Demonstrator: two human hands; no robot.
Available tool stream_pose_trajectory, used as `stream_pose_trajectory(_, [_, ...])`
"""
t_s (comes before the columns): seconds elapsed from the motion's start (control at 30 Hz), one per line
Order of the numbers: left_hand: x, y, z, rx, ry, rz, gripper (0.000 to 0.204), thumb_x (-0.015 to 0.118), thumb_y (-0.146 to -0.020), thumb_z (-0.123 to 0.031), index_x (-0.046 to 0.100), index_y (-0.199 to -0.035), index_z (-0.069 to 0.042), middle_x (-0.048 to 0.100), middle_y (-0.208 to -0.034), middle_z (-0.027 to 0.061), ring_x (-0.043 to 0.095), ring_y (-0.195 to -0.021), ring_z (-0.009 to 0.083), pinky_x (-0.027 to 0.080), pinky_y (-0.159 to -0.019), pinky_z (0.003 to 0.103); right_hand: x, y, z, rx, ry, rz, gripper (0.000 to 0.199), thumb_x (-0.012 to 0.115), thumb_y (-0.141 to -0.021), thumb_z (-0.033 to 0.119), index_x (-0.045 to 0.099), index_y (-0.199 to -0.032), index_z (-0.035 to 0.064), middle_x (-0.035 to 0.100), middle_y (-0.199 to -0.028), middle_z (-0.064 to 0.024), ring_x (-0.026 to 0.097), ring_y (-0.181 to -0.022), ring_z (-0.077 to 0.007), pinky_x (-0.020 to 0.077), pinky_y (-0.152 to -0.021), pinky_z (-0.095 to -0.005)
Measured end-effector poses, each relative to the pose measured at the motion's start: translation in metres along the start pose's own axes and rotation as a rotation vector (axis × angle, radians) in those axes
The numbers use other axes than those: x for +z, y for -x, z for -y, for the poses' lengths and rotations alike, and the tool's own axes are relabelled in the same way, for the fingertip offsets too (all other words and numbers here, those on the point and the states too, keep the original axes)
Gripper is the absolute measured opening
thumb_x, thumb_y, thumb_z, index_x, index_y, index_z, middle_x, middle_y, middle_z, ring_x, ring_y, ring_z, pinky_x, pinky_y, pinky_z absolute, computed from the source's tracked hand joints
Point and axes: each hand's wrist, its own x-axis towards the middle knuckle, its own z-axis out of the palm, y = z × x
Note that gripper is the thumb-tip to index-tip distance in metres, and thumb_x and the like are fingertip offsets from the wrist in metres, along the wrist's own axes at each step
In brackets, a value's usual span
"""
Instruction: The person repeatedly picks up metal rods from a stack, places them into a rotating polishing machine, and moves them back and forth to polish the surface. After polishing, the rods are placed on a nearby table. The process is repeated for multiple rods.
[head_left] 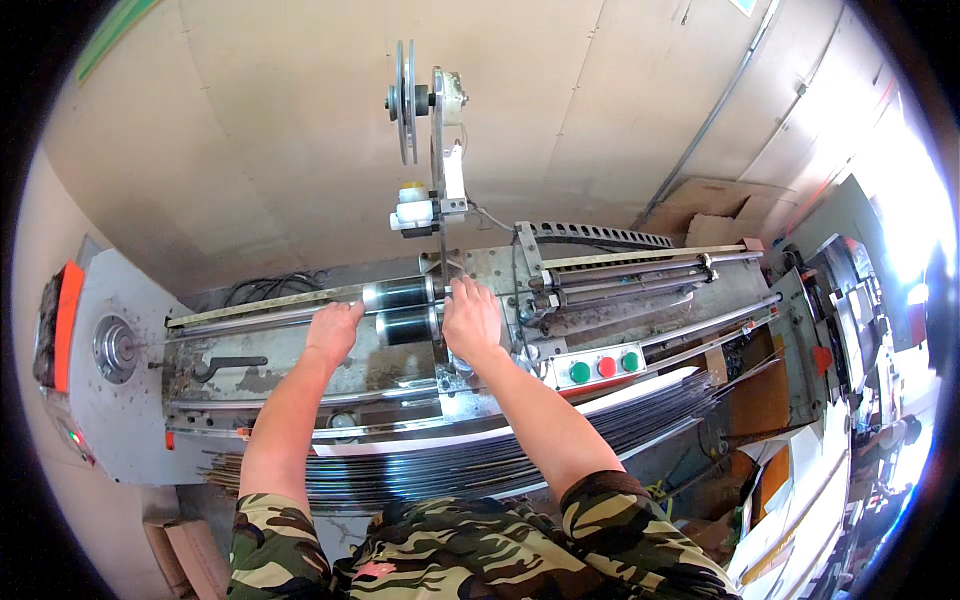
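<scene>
My left hand [336, 328] is closed, its fingertips at the left end of two dark, shiny cylinders [403, 325] on the long machine. Whatever lies between those fingers is hidden by the hand. Just right of the cylinders, my right hand [472, 318] curls its fingers beside the upright metal bracket [440, 235]. What it grips cannot be made out. Long steel rails [240, 327] run lengthwise past the left hand. Below my forearms, a thick bundle of thin metal rods [420, 465] lies along the machine's near side.
A hook-shaped wrench [230, 366] rests on the bed at the left, near the grey end plate with its round chuck [116, 349]. Grooved pulley discs [405, 103] stand atop the bracket. Right of my hand sits a control box [600, 368] with green and red buttons. Cardboard [705, 205] leans behind.
</scene>
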Motion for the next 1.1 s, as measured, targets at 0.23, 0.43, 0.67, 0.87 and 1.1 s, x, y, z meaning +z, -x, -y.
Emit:
stream_pose_trajectory(0.23, [-0.007, 0.001, -0.010, -0.011, 0.067, -0.018, 0.014, 0.054, -0.085, -0.005, 0.058, -0.097, -0.008, 0.065, -0.083, 0.0119, 0.065, -0.086, 0.0334, 0.052, -0.072, 0.047, -0.001, -0.001, -0.008, -0.008, -0.017, -0.032, 0.035, 0.057, -0.092, 0.019, 0.057, -0.124, 0.0028, 0.058, -0.132, -0.0161, 0.053, -0.123, -0.0337, 0.0398, -0.105, -0.0451])
stream_pose_trajectory(0.43, [-0.016, -0.001, -0.020, -0.049, 0.088, 0.062, 0.016, 0.052, -0.088, -0.008, 0.060, -0.101, -0.008, 0.069, -0.092, 0.0143, 0.065, -0.094, 0.0327, 0.053, -0.079, 0.045, -0.009, 0.002, -0.010, 0.020, 0.041, 0.037, 0.037, 0.056, -0.093, 0.021, 0.058, -0.125, 0.0031, 0.060, -0.131, -0.0168, 0.055, -0.121, -0.0335, 0.0397, -0.105, -0.0460])
stream_pose_trajectory(0.67, [-0.017, 0.000, -0.028, -0.050, 0.087, 0.071, 0.015, 0.055, -0.084, -0.007, 0.059, -0.099, -0.008, 0.069, -0.091, 0.0135, 0.065, -0.093, 0.0323, 0.053, -0.080, 0.044, -0.016, 0.006, -0.014, -0.032, 0.011, 0.008, 0.036, 0.057, -0.093, 0.019, 0.058, -0.125, 0.0028, 0.060, -0.131, -0.0180, 0.055, -0.121, -0.0352, 0.0412, -0.104, -0.0458])
stream_pose_trajectory(0.87, [-0.017, 0.001, -0.032, -0.049, 0.136, 0.066, 0.017, 0.052, -0.085, -0.005, 0.060, -0.100, -0.007, 0.068, -0.090, 0.0155, 0.066, -0.093, 0.0358, 0.054, -0.077, 0.047, -0.022, 0.007, -0.012, 0.034, 0.020, 0.053, 0.036, 0.058, -0.093, 0.019, 0.058, -0.126, 0.0043, 0.060, -0.131, -0.0167, 0.054, -0.121, -0.0355, 0.0413, -0.103, -0.0460])
stream_pose_trajectory(1.1, [-0.011, 0.005, -0.036, -0.055, 0.185, 0.033, 0.020, 0.056, -0.086, -0.011, 0.061, -0.106, -0.009, 0.069, -0.089, 0.0173, 0.069, -0.090, 0.0360, 0.056, -0.075, 0.048, -0.030, 0.013, -0.012, 0.023, 0.056, 0.051, 0.035, 0.058, -0.093, 0.019, 0.059, -0.124, 0.0026, 0.063, -0.125, -0.0181, 0.057, -0.116, -0.0365, 0.0411, -0.104, -0.0457])
